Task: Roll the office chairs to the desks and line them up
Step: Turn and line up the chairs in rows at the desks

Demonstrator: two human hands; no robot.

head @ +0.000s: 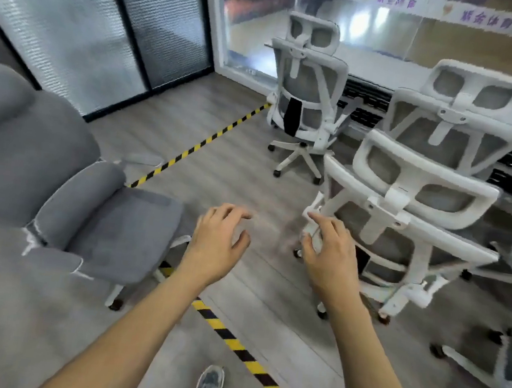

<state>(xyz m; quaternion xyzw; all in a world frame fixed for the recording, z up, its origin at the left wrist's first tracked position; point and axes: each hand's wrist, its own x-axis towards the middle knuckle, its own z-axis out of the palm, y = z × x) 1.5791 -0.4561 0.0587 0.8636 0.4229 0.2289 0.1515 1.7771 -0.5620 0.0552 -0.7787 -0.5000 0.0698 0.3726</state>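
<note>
White mesh office chair [405,217] sits short of the desk [383,71], so left hand [218,237] and right hand [327,253], both loose and empty, reach for it, the right just beside its backrest, probably to shove it in.

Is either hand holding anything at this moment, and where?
Left hand holds nothing. Right hand is at the side edge of the nearest white chair's backrest; whether it grips cannot be told.

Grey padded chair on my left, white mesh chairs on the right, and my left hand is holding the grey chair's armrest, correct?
Not quite. The head view shows the left hand holding nothing, fingers loosely curled over the floor beside the grey padded chair. The white mesh chairs are on the right.
</note>
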